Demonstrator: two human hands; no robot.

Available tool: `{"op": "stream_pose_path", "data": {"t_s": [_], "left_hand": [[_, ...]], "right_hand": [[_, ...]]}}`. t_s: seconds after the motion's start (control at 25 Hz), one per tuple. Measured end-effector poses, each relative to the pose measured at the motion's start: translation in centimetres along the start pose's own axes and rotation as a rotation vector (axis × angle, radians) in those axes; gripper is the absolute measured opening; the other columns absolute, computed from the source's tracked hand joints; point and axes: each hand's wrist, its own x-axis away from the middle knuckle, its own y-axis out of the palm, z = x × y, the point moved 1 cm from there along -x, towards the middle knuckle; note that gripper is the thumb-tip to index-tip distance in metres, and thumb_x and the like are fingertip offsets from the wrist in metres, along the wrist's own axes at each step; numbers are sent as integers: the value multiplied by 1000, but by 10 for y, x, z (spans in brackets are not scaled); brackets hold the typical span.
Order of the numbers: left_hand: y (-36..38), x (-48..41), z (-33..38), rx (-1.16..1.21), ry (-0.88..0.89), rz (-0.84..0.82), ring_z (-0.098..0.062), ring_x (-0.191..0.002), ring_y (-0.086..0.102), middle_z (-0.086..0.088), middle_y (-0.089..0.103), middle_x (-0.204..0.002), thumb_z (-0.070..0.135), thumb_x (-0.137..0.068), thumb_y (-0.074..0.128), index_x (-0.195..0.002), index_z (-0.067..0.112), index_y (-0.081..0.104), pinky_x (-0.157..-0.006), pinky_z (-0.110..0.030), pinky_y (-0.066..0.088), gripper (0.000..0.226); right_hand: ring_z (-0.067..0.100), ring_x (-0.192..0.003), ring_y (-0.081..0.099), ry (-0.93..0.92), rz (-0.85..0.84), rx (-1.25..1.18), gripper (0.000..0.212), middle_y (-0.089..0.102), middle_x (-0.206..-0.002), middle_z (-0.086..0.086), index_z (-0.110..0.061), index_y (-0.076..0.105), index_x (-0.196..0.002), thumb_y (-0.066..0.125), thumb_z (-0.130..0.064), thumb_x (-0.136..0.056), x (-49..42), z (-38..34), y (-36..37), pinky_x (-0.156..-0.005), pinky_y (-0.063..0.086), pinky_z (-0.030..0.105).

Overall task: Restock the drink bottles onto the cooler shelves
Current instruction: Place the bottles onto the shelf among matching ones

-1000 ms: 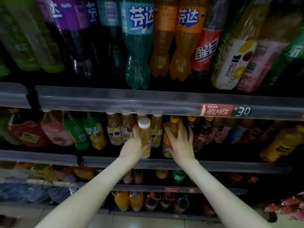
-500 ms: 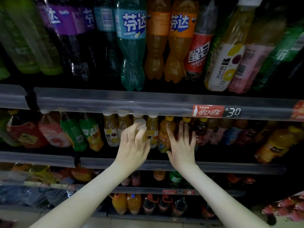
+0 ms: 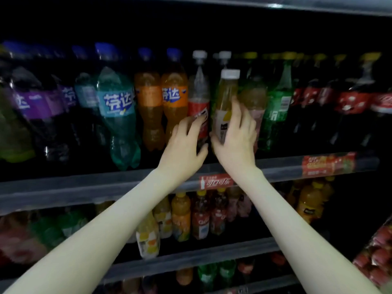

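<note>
On the upper cooler shelf stand large soda bottles in a row. My right hand grips a slim yellow drink bottle with a white cap and a white label, upright in the gap between a red-labelled bottle and a pale yellow-pink one. My left hand curls round the lower part of the red-labelled, white-capped bottle, just left of the yellow one. The two hands nearly touch.
Left of the hands stand orange, teal and purple soda bottles. To the right are a green bottle and dark cola bottles. Small bottles fill the lower shelves. Red packets lie at bottom right.
Both hands rose from the middle shelf to the upper shelf, and the view rose with them. My right hand now holds the white-capped yellow bottle; my left hand moved onto the red-labelled bottle.
</note>
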Motion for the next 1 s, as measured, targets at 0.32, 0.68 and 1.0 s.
{"op": "stream_pose_path", "data": {"t_s": [0.32, 0.68, 1.0], "left_hand": [[16, -21, 2, -60, -58, 12, -30, -127, 39, -13, 40, -142, 16, -84, 63, -150, 25, 20, -102, -39, 37, 79], [6, 0, 1, -340, -66, 179, -39, -111, 51, -21, 52, -126, 13, -72, 67, -146, 12, 27, -89, -47, 46, 83], [-27, 32, -10, -216, 103, 135, -35, -111, 50, -19, 53, -125, 3, -80, 53, -142, 11, 41, -92, -44, 44, 63]], "right_hand": [[33, -141, 15, -46, -103, 58, 102, 2, -160, 12, -28, -16, -150, 64, -19, -86, -30, 8, 8, -115, 10, 52], [30, -128, 27, 216, 70, -54, 88, 31, -142, 13, -11, 14, -152, 69, -27, -84, -34, -13, 14, -102, 21, 44], [34, -123, 47, 229, -117, -211, 86, 38, -141, 15, -11, 15, -149, 69, -23, -83, -44, -12, 3, -94, 43, 41]]}}
